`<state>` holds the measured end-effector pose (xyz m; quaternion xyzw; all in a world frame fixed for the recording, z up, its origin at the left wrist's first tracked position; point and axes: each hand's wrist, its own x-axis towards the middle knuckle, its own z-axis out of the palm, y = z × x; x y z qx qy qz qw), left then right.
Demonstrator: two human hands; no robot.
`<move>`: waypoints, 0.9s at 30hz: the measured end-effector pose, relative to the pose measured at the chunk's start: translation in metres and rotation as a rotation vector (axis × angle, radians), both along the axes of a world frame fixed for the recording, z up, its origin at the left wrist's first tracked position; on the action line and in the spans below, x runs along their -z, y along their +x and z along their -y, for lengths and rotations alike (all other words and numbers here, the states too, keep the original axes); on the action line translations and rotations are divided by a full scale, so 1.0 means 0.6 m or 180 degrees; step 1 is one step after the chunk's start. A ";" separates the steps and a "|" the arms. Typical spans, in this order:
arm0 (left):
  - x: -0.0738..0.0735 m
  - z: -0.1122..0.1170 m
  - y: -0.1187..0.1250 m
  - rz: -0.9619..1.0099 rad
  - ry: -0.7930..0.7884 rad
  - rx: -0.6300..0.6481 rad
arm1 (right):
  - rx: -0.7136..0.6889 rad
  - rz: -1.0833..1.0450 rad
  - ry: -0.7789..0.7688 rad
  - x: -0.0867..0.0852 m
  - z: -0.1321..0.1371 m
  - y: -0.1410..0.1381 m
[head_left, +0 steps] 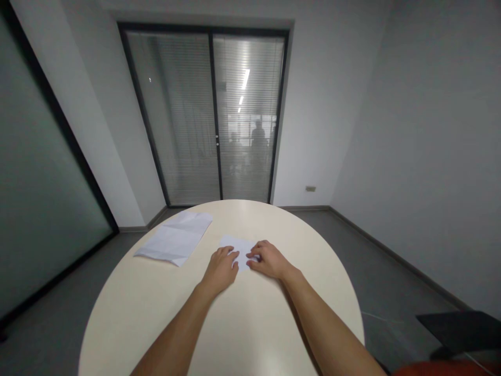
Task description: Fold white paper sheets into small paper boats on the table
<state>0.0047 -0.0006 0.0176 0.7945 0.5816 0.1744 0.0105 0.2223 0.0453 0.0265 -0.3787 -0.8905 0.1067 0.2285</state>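
Note:
A small white sheet of paper (243, 252) lies on the round table in front of me. On its left side rests my left hand (222, 269), palm down, its slightly bent fingers apart and touching the paper. From the right, my right hand (269, 259) reaches over the paper with bent, parted fingertips on or just above it. A narrow strip of paper shows between the two hands. Neither hand visibly grips anything, though parts of the sheet are hidden under the fingers.
A larger creased white sheet (178, 237) lies at the left of the round cream table (156, 308). Behind stand glass doors with blinds (246, 156). At the lower right are a dark flat object (462, 330) and something orange-red (442, 368).

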 end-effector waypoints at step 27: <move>-0.016 0.006 0.004 -0.0180 0.0110 0.0051 | -0.0455 -0.0099 -0.0158 -0.022 0.016 -0.011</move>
